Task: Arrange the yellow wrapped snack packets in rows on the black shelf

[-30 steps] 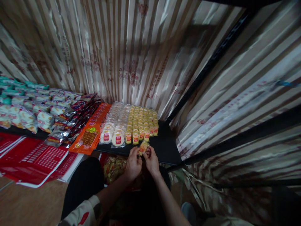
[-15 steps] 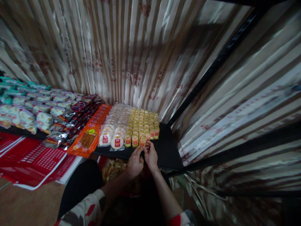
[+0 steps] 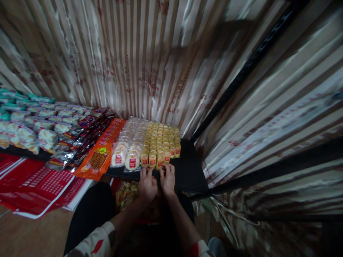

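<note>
My left hand rests at the front of the small yellow snack packs, its fingertips against the lower edge of the front packs. Beside it, my right hand touches the front packs further right, fingers bent and slightly apart. Neither hand appears to grip a pack. The yellow packs stand in close rows on a black shelf. Left of them are rows of round white crackers in clear wrappers.
An orange bag of pretzel sticks, dark red packets and white-and-teal snack bags lie leftward. Below is a bag of loose yellow packs. Striped foil sheeting hangs behind; a black frame bar slants on the right.
My hands have drawn apart from their joined pinch at a front yellow pack. That pack now stands in the front row, and my left hand has shifted left.
</note>
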A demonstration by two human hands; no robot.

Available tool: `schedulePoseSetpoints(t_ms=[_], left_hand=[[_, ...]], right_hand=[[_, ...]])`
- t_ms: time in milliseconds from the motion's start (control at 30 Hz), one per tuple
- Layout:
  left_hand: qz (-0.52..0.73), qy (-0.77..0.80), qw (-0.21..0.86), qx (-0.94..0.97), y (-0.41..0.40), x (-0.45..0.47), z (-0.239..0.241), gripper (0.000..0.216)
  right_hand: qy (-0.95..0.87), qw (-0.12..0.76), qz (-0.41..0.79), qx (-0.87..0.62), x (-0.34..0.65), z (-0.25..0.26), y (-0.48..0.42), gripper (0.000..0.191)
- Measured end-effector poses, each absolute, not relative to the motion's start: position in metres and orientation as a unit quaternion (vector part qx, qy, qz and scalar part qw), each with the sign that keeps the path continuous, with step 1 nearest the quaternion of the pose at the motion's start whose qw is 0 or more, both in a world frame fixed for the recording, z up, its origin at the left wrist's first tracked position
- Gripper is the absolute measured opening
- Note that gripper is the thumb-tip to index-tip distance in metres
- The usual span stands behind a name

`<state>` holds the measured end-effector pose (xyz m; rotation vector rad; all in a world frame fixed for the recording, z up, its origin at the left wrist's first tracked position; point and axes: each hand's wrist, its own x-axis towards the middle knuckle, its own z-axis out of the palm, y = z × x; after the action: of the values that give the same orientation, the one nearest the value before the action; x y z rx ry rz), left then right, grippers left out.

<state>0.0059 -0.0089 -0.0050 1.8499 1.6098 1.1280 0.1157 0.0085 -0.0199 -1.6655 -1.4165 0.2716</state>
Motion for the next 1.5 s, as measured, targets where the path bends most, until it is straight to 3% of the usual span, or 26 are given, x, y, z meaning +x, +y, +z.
schedulePoseSetpoints(t_ms=[167,600,867,1500], left_hand=[[0.424,0.603,0.153,0.659,-0.001,-0.005,-0.005,0.055],[0.364,0.566,0.141,0.726,0.011,-0.015,-0.003,0.062],[0.355,0.532,0.081,0.764,0.011,-0.016,-0.022,0.065],[0.332,0.518,0.022,0.788,0.012,-0.016,-0.035,0.062]], right_hand=[[-0.575,0.418,0.093,-0.697,0.114,-0.022,0.01,0.024],[-0.587,0.395,0.07,-0.703,0.111,-0.019,0.01,0.028],[-0.597,0.374,0.058,-0.707,0.111,-0.023,0.011,0.027],[-0.617,0.389,0.012,-0.685,0.111,-0.026,0.012,0.03]])
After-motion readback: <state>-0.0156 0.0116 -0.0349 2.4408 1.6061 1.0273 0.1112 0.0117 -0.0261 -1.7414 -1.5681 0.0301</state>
